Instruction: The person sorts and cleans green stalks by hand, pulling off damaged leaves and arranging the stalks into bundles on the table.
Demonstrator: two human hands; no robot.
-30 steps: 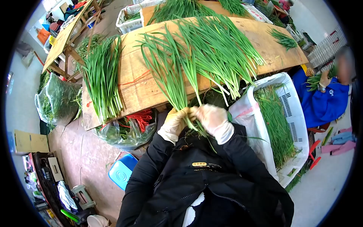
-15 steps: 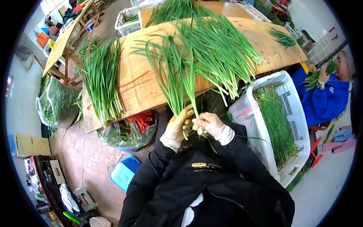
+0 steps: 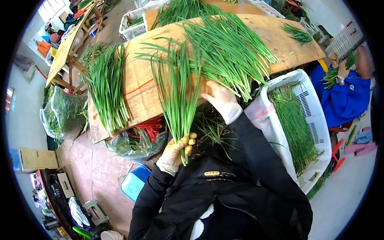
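My left hand [image 3: 176, 151], in a pale glove, is closed around the lower stalks of a bunch of garlic chives [image 3: 178, 100]. The leaves fan upward over the table's edge, and the cut ends poke out below my fist. My right hand [image 3: 221, 99], also gloved, is at the near edge of the table beside the large pile of garlic chives [image 3: 230, 48]. Its fingers point left, partly loosened, and no stalk shows in them. Loose blades and trimmings [image 3: 216, 130] lie on my lap, below the right hand.
The wooden table [image 3: 140, 98] also bears another chive bunch [image 3: 107, 90] at left and a small one [image 3: 296, 33] at far right. A white crate [image 3: 322, 136] of greens stands right. A bag with red ties [image 3: 146, 138] sits below. A person in blue [image 3: 344, 100] holds greens.
My right hand has left the stalk it was pinching beside my left hand and moved up to the table edge near the pile. My left hand, still gripping the bunch, has shifted slightly down and left.
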